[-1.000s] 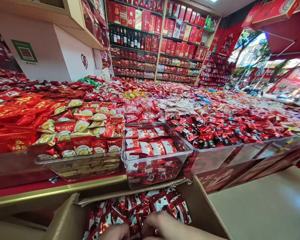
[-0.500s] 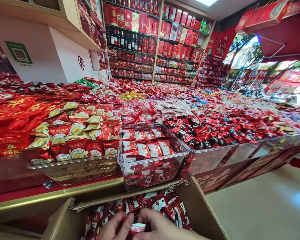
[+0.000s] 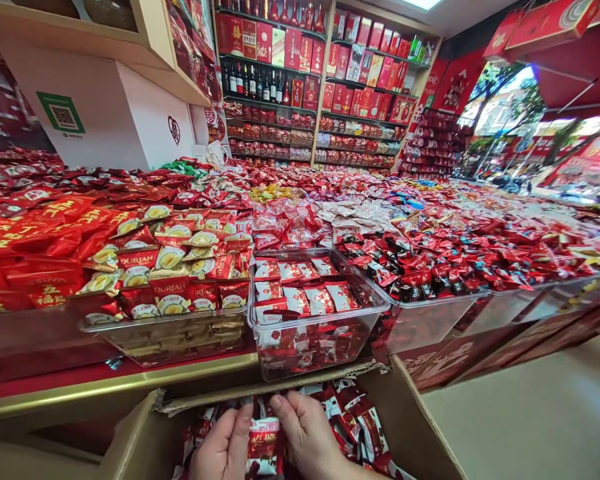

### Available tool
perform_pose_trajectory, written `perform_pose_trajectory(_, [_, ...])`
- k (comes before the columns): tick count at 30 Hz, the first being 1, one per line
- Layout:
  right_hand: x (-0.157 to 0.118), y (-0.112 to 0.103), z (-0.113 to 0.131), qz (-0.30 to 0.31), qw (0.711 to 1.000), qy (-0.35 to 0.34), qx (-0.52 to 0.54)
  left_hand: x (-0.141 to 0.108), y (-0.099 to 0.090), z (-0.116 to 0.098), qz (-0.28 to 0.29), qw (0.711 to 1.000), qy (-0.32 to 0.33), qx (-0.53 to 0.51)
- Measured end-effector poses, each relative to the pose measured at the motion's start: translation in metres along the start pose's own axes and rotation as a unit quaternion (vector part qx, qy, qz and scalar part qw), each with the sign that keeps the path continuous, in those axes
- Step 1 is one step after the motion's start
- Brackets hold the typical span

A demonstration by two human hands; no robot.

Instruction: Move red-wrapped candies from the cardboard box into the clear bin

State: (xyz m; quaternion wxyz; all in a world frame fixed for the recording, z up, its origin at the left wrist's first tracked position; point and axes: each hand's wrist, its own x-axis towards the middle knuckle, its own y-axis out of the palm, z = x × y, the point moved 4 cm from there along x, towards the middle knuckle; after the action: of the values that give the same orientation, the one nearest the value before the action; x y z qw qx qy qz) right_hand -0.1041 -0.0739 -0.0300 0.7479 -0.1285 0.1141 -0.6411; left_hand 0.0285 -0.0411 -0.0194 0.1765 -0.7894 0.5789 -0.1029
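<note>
Over an open cardboard box (image 3: pixel 425 427) of red and white wrapped packets, my left hand (image 3: pixel 223 443) and my right hand (image 3: pixel 307 433) hold a small red and white packet (image 3: pixel 264 445) between them. Fingers of both hands are closed at its two sides, with the packet's printed face showing. More loose packets (image 3: pixel 373 427) lie in the box to the right of my hands. Just beyond the box stands a clear plastic bin (image 3: pixel 320 320) with similar packets set in rows.
Durian packets (image 3: pixel 170 293) fill a clear bin on the left. Dark red candies (image 3: pixel 425 280) are heaped on the right. A gold edge strip (image 3: pixel 105 393) runs left of the box. Shelves with bottles (image 3: pixel 255 83) and red boxes stand at the back.
Both hands have risen slightly, and the packet between them now shows much more of its face. The whole view has shifted a little, so the bins appear further right.
</note>
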Motion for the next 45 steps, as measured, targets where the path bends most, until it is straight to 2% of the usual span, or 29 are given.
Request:
perform_pose_trajectory(3, [-0.006,-0.006,0.008,0.025,0.999,-0.016,0.016,-0.004,-0.001,-0.012,0.002,1.000,0.014,0.014])
perform_pose_trajectory(7, [-0.016,0.001,0.012,0.101,0.992,-0.040,0.060,-0.007,0.002,-0.018,0.020,1.000,0.000,-0.002])
perform_pose_trajectory(12, [-0.020,0.001,0.011,0.055,0.994,-0.074,0.049,-0.011,0.002,-0.021,-0.005,0.998,-0.006,-0.060])
perform_pose_trajectory(17, [-0.026,0.004,0.012,0.116,0.990,-0.051,0.067,-0.013,0.001,-0.022,-0.013,0.994,-0.022,-0.108])
perform_pose_trajectory(20, [-0.028,-0.004,0.021,0.077,0.986,-0.147,-0.022,-0.013,-0.001,-0.021,-0.011,0.994,-0.018,-0.106])
perform_pose_trajectory(23, [-0.029,-0.016,0.030,0.017,0.950,-0.283,-0.133,-0.012,0.002,-0.015,0.040,0.990,-0.069,-0.116])
perform_pose_trajectory(24, [-0.031,-0.019,0.033,-0.002,0.925,-0.332,-0.184,-0.013,0.006,-0.011,0.072,0.981,-0.108,-0.145])
perform_pose_trajectory(26, [-0.033,-0.023,0.036,-0.025,0.858,-0.418,-0.298,-0.015,0.016,-0.004,0.138,0.944,-0.191,-0.232])
perform_pose_trajectory(27, [-0.034,-0.023,0.035,-0.020,0.827,-0.445,-0.343,-0.016,0.020,-0.002,0.156,0.926,-0.214,-0.270])
perform_pose_trajectory(28, [-0.035,-0.022,0.034,-0.004,0.809,-0.458,-0.369,-0.016,0.023,0.000,0.157,0.917,-0.216,-0.297])
perform_pose_trajectory(29, [-0.035,-0.022,0.033,0.019,0.806,-0.460,-0.371,-0.014,0.023,0.001,0.146,0.919,-0.199,-0.307])
perform_pose_trajectory(30, [-0.034,-0.023,0.032,0.041,0.818,-0.455,-0.350,-0.012,0.022,0.000,0.127,0.929,-0.167,-0.304])
perform_pose_trajectory(32, [-0.033,-0.027,0.032,0.072,0.865,-0.426,-0.257,-0.009,0.018,-0.002,0.094,0.952,-0.097,-0.275])
perform_pose_trajectory(34, [-0.032,-0.030,0.032,0.092,0.913,-0.370,-0.144,-0.008,0.015,-0.007,0.093,0.961,-0.055,-0.256])
perform_pose_trajectory(36, [-0.030,-0.029,0.030,0.106,0.952,-0.279,-0.061,-0.009,0.013,-0.012,0.111,0.962,-0.050,-0.245])
perform_pose_trajectory(38, [-0.029,-0.026,0.026,0.107,0.979,-0.176,-0.005,-0.009,0.011,-0.017,0.128,0.957,-0.061,-0.254])
perform_pose_trajectory(40, [-0.029,-0.024,0.022,0.110,0.987,-0.088,0.082,-0.011,0.010,-0.019,0.146,0.945,-0.076,-0.282])
perform_pose_trajectory(43, [-0.029,-0.022,0.020,0.144,0.962,0.004,0.232,-0.013,0.011,-0.023,0.192,0.924,-0.082,-0.321])
perform_pose_trajectory(45, [-0.026,-0.027,0.022,0.153,0.952,0.036,0.263,-0.015,0.012,-0.025,0.216,0.916,-0.081,-0.327])
